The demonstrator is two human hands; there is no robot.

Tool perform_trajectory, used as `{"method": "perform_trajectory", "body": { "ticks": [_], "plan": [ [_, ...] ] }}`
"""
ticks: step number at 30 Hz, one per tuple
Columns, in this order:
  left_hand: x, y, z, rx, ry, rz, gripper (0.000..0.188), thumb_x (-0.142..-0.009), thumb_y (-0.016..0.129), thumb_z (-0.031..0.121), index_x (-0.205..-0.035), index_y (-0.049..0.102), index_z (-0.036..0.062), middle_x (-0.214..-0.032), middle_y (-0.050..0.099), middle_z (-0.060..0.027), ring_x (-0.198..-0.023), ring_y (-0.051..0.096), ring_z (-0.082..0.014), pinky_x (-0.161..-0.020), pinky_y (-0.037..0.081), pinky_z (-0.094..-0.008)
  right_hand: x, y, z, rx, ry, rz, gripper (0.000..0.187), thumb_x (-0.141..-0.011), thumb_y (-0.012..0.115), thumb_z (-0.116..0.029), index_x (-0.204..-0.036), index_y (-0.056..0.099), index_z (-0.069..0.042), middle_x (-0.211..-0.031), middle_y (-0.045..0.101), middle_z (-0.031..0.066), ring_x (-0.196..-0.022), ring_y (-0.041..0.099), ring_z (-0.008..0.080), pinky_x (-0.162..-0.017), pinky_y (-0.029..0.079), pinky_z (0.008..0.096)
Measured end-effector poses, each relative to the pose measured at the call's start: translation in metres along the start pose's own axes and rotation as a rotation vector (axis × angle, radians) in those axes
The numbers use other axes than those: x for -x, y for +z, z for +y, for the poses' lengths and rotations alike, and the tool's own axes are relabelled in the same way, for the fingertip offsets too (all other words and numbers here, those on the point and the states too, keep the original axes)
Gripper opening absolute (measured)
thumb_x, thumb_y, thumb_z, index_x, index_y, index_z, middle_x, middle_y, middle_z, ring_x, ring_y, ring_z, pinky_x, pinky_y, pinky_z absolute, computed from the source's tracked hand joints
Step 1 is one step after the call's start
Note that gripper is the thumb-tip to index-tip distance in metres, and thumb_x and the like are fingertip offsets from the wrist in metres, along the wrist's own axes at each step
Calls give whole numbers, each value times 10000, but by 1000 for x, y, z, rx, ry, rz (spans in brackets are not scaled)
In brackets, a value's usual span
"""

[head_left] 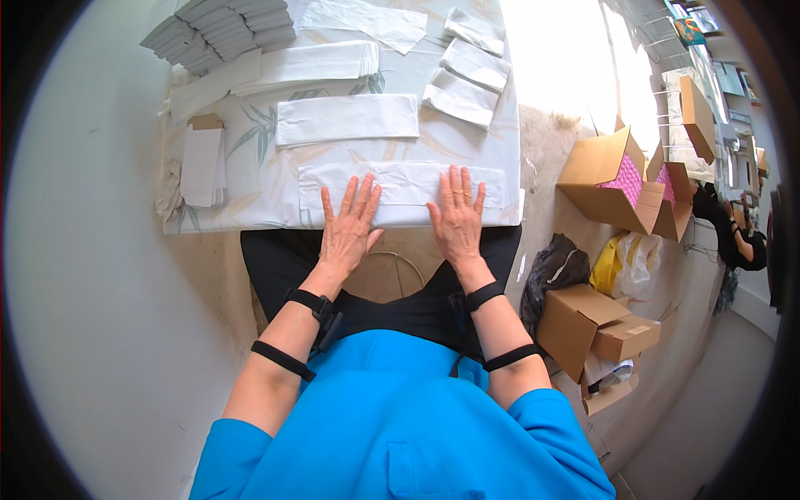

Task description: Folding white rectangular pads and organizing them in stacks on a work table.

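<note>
A long white folded strip (402,185), paper or thin cloth, lies along the near edge of the table. My left hand (346,227) rests flat on its left half, fingers spread and pointing away from me. On its right half lies my right hand (457,218), also flat, the thumb held apart from the fingers. Neither hand grips anything. Just beyond is a similar white strip, a flat folded stack (347,119). Farther back lie another layered white stack (308,67) and a loose white piece (367,21).
Smaller white folded bundles (461,97) sit at the table's right. A tall white pile (218,33) fills its far left corner, above an open carton of white sheets (202,167). Cardboard boxes (596,179) and bags (637,262) stand on the floor at right. Another person (733,229) is at far right.
</note>
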State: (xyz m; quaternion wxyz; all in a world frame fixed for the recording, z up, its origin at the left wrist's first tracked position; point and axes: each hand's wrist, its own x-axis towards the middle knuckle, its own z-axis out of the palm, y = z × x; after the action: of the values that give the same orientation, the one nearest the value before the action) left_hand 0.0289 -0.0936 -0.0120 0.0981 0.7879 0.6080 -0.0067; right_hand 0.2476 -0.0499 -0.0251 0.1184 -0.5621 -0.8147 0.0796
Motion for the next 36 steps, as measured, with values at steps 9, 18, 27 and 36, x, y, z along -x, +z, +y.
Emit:
{"method": "perform_trajectory", "body": {
  "ticks": [9, 18, 27, 36],
  "plan": [
    [-1, 1, -2, 59, 1, -32, 950, -783, 709, 354, -1507, 150, 97, -1585, 112, -42, -1459, 113, -209, -1158, -18, -566, -1, -3, 27, 43, -13, -40, 613, -917, 540, -368, -1402, 394, -24, -1512, 309, 141, -1435, 205, 280, -1164, 59, 509],
    [1, 2, -9, 107, 18, -6, 965, -762, 728, 320, -1505, 155, 94, -1584, 115, -43, -1461, 104, -221, -1165, -9, -549, 1, -4, 23, 38, -11, -40, 652, -913, 542, -399, -1415, 372, -19, -1517, 295, 148, -1439, 190, 287, -1166, 62, 505],
    [0, 6, -8, 85, 10, 0, 985, -753, 734, 338, -1508, 147, 102, -1584, 117, -41, -1462, 100, -220, -1165, -2, -551, 3, -2, 17, 45, 15, -29, 672, -900, 559, -411, -1411, 379, -15, -1526, 277, 147, -1441, 182, 289, -1166, 66, 504],
    [1, 4, -7, 94, 4, 22, 1035, -749, 734, 394, -1511, 106, 83, -1589, 84, -56, -1466, 64, -243, -1162, -18, -550, 5, -2, 12, 60, 32, -34, 697, -888, 571, -420, -1410, 373, -3, -1529, 267, 158, -1442, 180, 294, -1165, 61, 507]
  ]
}}
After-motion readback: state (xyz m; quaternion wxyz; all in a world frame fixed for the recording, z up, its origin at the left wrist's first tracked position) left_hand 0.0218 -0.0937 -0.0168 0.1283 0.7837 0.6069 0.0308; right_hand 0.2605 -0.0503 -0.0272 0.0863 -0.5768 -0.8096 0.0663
